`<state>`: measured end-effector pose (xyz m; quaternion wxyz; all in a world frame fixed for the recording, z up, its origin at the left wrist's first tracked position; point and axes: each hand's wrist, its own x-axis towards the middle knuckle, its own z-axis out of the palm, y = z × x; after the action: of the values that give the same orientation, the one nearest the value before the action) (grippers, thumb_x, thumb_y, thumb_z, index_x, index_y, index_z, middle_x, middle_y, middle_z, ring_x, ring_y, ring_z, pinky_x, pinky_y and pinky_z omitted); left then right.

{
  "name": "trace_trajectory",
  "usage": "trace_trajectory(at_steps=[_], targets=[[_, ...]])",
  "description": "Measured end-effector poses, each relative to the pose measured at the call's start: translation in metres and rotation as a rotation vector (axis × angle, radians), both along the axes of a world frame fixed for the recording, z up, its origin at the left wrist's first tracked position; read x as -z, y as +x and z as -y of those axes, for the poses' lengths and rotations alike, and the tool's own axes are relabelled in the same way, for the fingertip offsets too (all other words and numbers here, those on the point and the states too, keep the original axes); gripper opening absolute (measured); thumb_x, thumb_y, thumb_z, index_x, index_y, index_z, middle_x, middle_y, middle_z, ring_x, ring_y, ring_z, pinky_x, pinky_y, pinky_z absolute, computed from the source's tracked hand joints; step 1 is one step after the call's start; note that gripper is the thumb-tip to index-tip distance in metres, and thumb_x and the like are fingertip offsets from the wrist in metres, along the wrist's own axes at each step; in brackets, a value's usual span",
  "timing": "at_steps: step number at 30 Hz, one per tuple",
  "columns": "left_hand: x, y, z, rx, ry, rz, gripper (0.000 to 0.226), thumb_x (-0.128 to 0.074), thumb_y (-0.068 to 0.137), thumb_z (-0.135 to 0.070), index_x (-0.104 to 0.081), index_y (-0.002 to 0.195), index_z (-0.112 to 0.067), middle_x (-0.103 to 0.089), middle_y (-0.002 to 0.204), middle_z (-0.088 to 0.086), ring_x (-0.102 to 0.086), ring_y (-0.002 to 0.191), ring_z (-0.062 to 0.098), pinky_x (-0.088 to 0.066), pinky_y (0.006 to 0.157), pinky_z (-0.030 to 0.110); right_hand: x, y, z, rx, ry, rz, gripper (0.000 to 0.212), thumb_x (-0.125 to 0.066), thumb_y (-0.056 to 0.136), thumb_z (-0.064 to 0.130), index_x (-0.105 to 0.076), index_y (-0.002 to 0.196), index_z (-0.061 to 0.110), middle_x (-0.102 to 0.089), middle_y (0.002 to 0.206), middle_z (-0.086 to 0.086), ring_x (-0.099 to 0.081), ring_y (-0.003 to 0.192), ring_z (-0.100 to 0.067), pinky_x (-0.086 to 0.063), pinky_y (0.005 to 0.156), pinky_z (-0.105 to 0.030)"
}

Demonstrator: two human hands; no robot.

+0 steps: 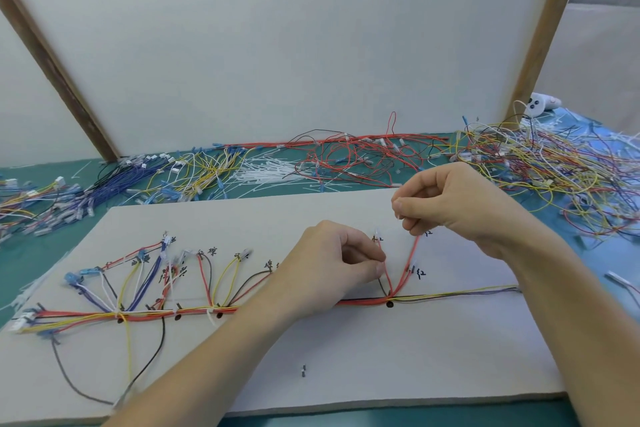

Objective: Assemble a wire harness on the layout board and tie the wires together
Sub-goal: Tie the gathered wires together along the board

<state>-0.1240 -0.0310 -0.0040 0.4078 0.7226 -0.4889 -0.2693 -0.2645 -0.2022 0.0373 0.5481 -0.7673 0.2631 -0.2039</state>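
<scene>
Harness trunk (194,314): lies at 6 o'clock along the layout board (381,367), tied at pegs to hold its route.
Left hand (332,263): pinches one red wire (385,274), probably steadying the branch.
Right hand (450,199): pinches another red wire (414,250), drawn toward 1 o'clock.
Writing: handwritten mark (421,273), apparently 红.
Loose wires (363,156): heaped at 12 o'clock, within reach.

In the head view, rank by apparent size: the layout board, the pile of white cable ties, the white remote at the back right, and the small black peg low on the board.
1. Layout board, by far the largest.
2. Pile of white cable ties.
3. White remote, though it lies farther off, so it looks smaller.
4. Small black peg, the smallest.
</scene>
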Motion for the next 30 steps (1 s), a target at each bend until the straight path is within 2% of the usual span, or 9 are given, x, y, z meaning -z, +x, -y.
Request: trace_trajectory(at_steps=[2, 7, 10, 13, 18, 22, 26, 28, 30], targets=[[0.0, -0.001, 0.0, -0.01, -0.01, 0.021, 0.003, -0.08, 0.087, -0.024, -0.081, 0.088, -0.027, -0.075, 0.07, -0.014, -0.055, 0.052, -0.006, -0.036, 0.05, 0.007, 0.001, 0.0, 0.001, 0.013, 0.008, -0.011, 0.003, -0.079, 0.086, 0.001, -0.076, 0.085, -0.001, -0.075, 0.071, -0.016, -0.07, 0.06, -0.018, -0.056, 0.054, -0.022], [0.0, -0.002, -0.004, 0.005, -0.022, 0.128, 0.013, -0.078, 0.085, -0.016, -0.08, 0.089, -0.028, -0.072, 0.076, -0.02, -0.062, 0.065, -0.004, -0.043, 0.061, 0.008, 0.006, 0.001, 0.003, 0.045, -0.07, -0.078, 0.005, -0.08, 0.085, 0.004, -0.077, 0.081, 0.005, -0.076, 0.071, -0.014, -0.072, 0.062, -0.021, -0.063, 0.06, -0.031], [-0.004, -0.001, -0.008, 0.048, 0.03, 0.201, 0.014, -0.076, 0.086, -0.019, -0.079, 0.09, -0.032, -0.073, 0.081, -0.018, -0.063, 0.068, 0.0, -0.05, 0.063, 0.015, 0.009, 0.003, 0.001, 0.051, -0.1, -0.107, 0.007, -0.079, 0.085, 0.002, -0.076, 0.079, 0.004, -0.075, 0.068, -0.013, -0.072, 0.061, -0.02, -0.063, 0.059, -0.03], [-0.01, -0.001, -0.012, 0.101, 0.086, 0.278, 0.008, -0.076, 0.085, -0.028, -0.078, 0.091, -0.034, -0.073, 0.088, -0.015, -0.064, 0.084, 0.003, -0.055, 0.076, 0.026, 0.011, 0.005, -0.002, 0.036, -0.084, -0.133, 0.007, -0.079, 0.085, 0.001, -0.074, 0.08, 0.001, -0.074, 0.067, -0.014, -0.072, 0.058, -0.018, -0.06, 0.055, -0.025], [-0.016, -0.004, -0.019, 0.176, 0.128, 0.522, 0.018, -0.075, 0.084, -0.051, -0.076, 0.095, -0.037, -0.06, 0.111, -0.022, -0.047, 0.113, 0.006, -0.041, 0.098, 0.033, 0.011, 0.005, -0.007, -0.022, -0.136, -0.232, 0.006, -0.08, 0.083, 0.005, -0.075, 0.08, 0.004, -0.075, 0.064, -0.012, -0.069, 0.051, -0.011, -0.056, 0.051, -0.02], [-0.016, -0.007, -0.025, 0.118, 0.128, 0.694, 0.022, -0.074, 0.083, -0.057, -0.073, 0.096, -0.039, -0.046, 0.14, -0.021, -0.023, 0.141, 0.009, -0.019, 0.109, 0.033, 0.012, 0.005, -0.007, -0.085, -0.143, -0.264, 0.006, -0.08, 0.084, 0.007, -0.075, 0.08, 0.007, -0.076, 0.067, -0.012, -0.069, 0.055, -0.013, -0.053, 0.051, -0.019], [-0.016, -0.009, -0.031, 0.099, 0.125, 0.861, 0.028, -0.068, 0.083, -0.064, -0.07, 0.1, -0.041, -0.029, 0.157, -0.019, 0.001, 0.153, 0.011, 0.003, 0.123, 0.05, 0.012, 0.006, -0.008, -0.139, -0.14, -0.286, 0.005, -0.079, 0.083, 0.007, -0.076, 0.08, 0.009, -0.076, 0.069, -0.012, -0.071, 0.059, -0.015, -0.053, 0.051, -0.02], [-0.016, -0.009, -0.033, 0.11, 0.08, 0.906, 0.03, -0.067, 0.084, -0.064, -0.069, 0.102, -0.04, -0.035, 0.152, -0.02, -0.006, 0.152, 0.011, 0.006, 0.123, 0.051, 0.013, 0.005, -0.008, -0.15, -0.14, -0.287, 0.006, -0.079, 0.083, 0.007, -0.076, 0.079, 0.01, -0.076, 0.069, -0.012, -0.07, 0.059, -0.017, -0.052, 0.05, -0.021], [-0.015, -0.009, -0.034, 0.126, 0.027, 0.876, 0.029, -0.067, 0.086, -0.061, -0.07, 0.104, -0.039, -0.049, 0.135, -0.024, -0.026, 0.14, 0.005, 0.0, 0.121, 0.047, 0.012, 0.005, -0.009, -0.162, -0.142, -0.287, 0.007, -0.08, 0.082, 0.006, -0.077, 0.076, 0.01, -0.075, 0.068, -0.012, -0.068, 0.059, -0.018, -0.05, 0.049, -0.022]])
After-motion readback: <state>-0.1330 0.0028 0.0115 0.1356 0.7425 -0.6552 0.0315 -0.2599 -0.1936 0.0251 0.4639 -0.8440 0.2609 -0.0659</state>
